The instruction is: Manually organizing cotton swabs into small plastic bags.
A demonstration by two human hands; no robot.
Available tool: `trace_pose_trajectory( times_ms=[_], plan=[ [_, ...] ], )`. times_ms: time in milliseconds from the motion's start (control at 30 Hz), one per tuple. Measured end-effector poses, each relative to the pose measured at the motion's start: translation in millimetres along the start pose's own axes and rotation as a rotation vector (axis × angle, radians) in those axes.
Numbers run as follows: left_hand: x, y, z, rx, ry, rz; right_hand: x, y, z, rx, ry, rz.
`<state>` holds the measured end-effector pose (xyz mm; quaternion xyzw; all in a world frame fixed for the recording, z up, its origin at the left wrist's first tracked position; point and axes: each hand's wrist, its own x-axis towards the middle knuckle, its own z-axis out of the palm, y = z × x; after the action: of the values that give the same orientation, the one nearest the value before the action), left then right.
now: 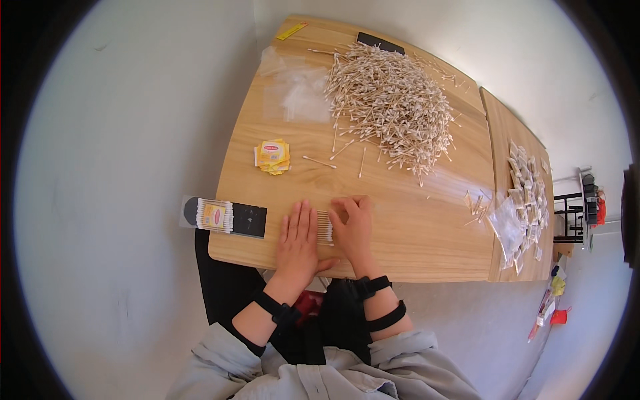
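Note:
A row of cotton swabs (325, 229) lies side by side on the wooden table near its front edge, between my two hands. My left hand (298, 241) rests flat along the row's left side, fingers stretched out, and part of the row may be under it. At the row's right side my right hand (353, 225) is closed, thumb and fingers curled together at the swabs; what they hold, if anything, is hidden. Left of my hands, a flat bundle of swabs with a yellow card (215, 217) sits on a clear bag beside a black flat plate (250, 221).
A large heap of loose swabs (393, 100) covers the table's far middle, with a black object (381, 43) behind it. Yellow cards (273, 157) are stacked at left, below clear plastic bags (307, 93). Packed swab bundles (529, 193) pile up on the right table.

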<state>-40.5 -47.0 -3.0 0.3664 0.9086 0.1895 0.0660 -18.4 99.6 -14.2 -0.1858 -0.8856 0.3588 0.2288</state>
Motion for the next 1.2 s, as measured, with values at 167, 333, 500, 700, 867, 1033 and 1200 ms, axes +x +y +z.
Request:
trace_pose_trajectory(
  times_ms=[167, 333, 500, 700, 867, 1033, 1200],
  plan=[
    [2.0, 3.4, -2.6, 0.023, -0.016, -0.004, 19.0, 7.1, -9.7, 0.026, -0.137, 0.225],
    [-1.5, -1.2, -0.1, 0.01, -0.001, 0.001, 10.2, 12.0, -6.6, 0.229, 0.183, 0.326],
    [-5.6, -11.9, -4.9, 0.101, -0.021, -0.006, -22.2, -13.7, 28.0, 0.698, 0.03, 0.348],
    [-8.1, -43.4, -17.2, 0.162, 0.013, -0.01, -18.5, -41.6, 58.2, 0.959, -0.102, 0.342],
    [-7.7, -64.1, -34.8, 0.244, -0.029, -0.034, -7.8, -58.9, 84.9, 1.01, -0.095, 0.323],
    [-17.5, -81.0, -37.7, 0.274, 0.008, -0.04, -14.7, -78.1, 92.4, 0.974, -0.146, 0.324],
    [-22.5, -88.6, -43.6, 0.233, 0.019, -0.048, -13.7, -90.9, 91.1, 0.873, -0.168, 0.295]
  ],
)
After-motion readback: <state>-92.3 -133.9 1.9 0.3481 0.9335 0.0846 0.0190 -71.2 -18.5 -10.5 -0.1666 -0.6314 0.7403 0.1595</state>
